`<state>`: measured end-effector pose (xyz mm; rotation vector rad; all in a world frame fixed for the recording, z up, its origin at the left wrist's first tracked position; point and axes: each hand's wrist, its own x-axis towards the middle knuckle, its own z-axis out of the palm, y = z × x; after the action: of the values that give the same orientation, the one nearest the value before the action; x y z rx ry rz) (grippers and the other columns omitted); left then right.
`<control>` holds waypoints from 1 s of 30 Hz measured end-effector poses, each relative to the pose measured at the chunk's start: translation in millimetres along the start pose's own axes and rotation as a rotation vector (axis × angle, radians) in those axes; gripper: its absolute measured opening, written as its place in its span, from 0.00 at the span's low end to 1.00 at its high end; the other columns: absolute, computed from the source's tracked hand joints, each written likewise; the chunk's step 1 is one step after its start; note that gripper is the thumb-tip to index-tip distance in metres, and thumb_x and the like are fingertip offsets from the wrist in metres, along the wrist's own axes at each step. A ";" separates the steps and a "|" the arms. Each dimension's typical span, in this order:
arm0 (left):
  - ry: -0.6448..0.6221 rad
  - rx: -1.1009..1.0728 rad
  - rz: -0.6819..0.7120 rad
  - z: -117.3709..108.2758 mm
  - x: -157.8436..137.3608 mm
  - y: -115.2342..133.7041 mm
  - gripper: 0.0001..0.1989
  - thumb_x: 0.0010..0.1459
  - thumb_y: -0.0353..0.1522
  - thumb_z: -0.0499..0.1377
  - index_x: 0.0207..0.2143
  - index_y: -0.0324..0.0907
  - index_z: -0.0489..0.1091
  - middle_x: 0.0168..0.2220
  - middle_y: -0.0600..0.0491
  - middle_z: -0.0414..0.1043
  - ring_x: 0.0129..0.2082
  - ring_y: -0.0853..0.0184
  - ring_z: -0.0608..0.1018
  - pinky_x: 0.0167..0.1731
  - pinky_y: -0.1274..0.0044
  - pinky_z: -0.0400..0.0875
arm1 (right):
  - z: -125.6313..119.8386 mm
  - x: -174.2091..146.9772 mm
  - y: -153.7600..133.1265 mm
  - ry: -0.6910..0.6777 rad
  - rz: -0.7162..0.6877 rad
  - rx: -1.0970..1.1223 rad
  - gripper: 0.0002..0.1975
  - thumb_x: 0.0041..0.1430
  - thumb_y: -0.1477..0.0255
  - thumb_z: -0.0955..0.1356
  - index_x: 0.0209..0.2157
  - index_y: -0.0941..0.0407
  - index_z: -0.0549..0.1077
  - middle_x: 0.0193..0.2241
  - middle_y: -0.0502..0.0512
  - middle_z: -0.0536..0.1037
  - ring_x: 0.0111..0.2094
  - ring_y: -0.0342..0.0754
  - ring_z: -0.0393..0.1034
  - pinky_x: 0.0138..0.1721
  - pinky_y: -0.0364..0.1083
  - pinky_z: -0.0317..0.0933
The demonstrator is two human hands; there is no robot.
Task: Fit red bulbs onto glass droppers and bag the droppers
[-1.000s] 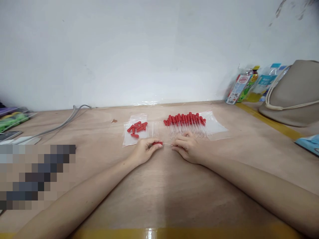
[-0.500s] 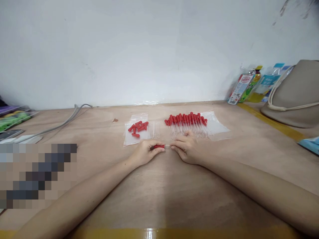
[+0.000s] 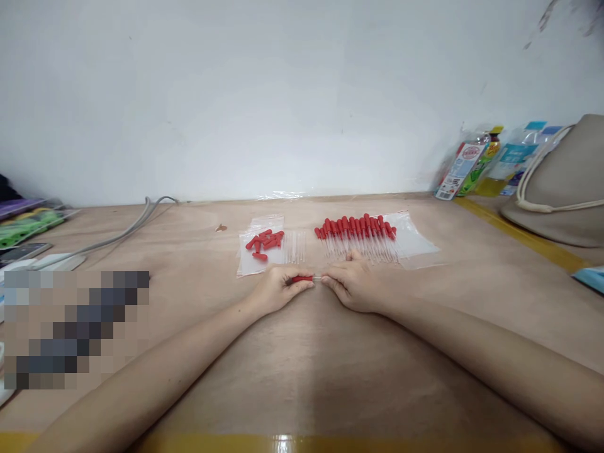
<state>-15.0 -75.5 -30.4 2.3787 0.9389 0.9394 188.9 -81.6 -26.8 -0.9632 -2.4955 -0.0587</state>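
Note:
Between thumb and fingers, my left hand [image 3: 279,287] pinches a red rubber dropper bulb [image 3: 302,278]. My right hand [image 3: 352,282] is closed on a thin clear glass tube [image 3: 318,278], whose end meets the bulb's mouth; most of the tube is hidden by the fingers. Beyond my left hand, several loose red bulbs [image 3: 268,241] lie on a clear plastic bag [image 3: 248,266]. Just right of them sits a row of bare glass tubes [image 3: 296,246]. Behind my right hand lies a row of droppers [image 3: 356,229] with red bulbs on glass tubes, partly over another plastic bag [image 3: 418,236].
Drink bottles and a carton [image 3: 461,168] stand against the wall at the right, beside a beige bag [image 3: 561,182]. A blue packet [image 3: 589,277] lies at the right edge. On the left are a grey cable [image 3: 129,228], a phone [image 3: 26,251] and a blurred patch.
The visible stretch of tube between my hands is shorter, with my right hand slightly closer to the left. The whole view has shifted a little; the bulb stays in my left hand.

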 end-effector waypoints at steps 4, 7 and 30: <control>0.053 0.138 0.082 -4.1 0.0 -2.1 0.10 0.55 0.34 0.57 0.39 0.42 0.72 0.36 0.50 0.75 0.37 0.66 0.75 0.38 0.74 0.69 | -18.8 12.3 -4.0 -0.135 0.012 -0.021 0.12 0.57 0.71 0.60 0.25 0.57 0.72 0.24 0.53 0.75 0.28 0.44 0.64 0.36 0.46 0.44; 0.206 0.300 0.101 -11.1 -0.3 -7.9 0.16 0.52 0.37 0.59 0.44 0.41 0.68 0.41 0.48 0.71 0.41 0.64 0.72 0.43 0.71 0.66 | -29.8 27.4 -0.7 -0.203 0.125 0.002 0.10 0.52 0.74 0.62 0.23 0.56 0.73 0.20 0.51 0.74 0.25 0.43 0.64 0.34 0.46 0.48; 0.344 0.538 -0.378 -36.0 -4.9 -45.1 0.07 0.50 0.36 0.57 0.28 0.41 0.68 0.29 0.53 0.61 0.28 0.67 0.69 0.32 0.74 0.66 | 22.0 87.9 18.9 -0.063 0.594 -0.262 0.19 0.57 0.65 0.57 0.28 0.60 0.73 0.28 0.63 0.76 0.31 0.54 0.69 0.42 0.55 0.45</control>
<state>-63.1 -43.5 -34.0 2.3370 1.9027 1.0572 135.3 -7.9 -10.6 -1.7991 -2.1870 -0.1694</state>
